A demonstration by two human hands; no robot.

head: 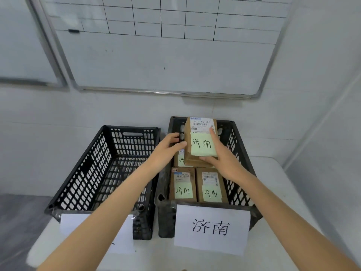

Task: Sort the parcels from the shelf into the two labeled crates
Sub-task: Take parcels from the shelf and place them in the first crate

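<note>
Head view: your left hand (pixel 168 148) and right hand (pixel 221 160) grip one brown parcel (pixel 201 141), fingers curled round its sides; it hangs over the far end of the right crate (pixel 241 173), above other parcels (pixel 182 185) inside; the left crate (pixel 93 165) sits beside.

A large whiteboard (pixel 166 61) ruled with a black grid hangs on the pale wall (pixel 58 114), beside a second framed board (pixel 19 45) at left. Below stands a white table (pixel 156 259), with grey floor (pixel 15 222) visible left of it.
</note>
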